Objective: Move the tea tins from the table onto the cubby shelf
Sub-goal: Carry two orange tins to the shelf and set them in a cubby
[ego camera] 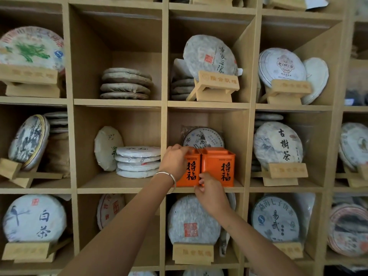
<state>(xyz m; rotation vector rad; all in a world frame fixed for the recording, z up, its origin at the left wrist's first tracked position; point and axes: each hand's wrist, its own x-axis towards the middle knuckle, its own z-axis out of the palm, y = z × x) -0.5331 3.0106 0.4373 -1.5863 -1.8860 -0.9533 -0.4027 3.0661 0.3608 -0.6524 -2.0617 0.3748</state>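
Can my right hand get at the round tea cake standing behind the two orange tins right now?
Probably not: the two orange tins stand side by side across the cubby front, blocking the tea cake.

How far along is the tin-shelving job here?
Done: two orange tins, the left tin and the right tin, stand side by side in one cubby. In hand: the left hand grips the left tin while the right hand touches the tins' lower fronts. Left: unknown, since the table is out of view.

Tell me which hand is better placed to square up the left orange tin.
Left. The left hand already grips the left orange tin at its top corner; the right hand only touches the tins' bottom edges.
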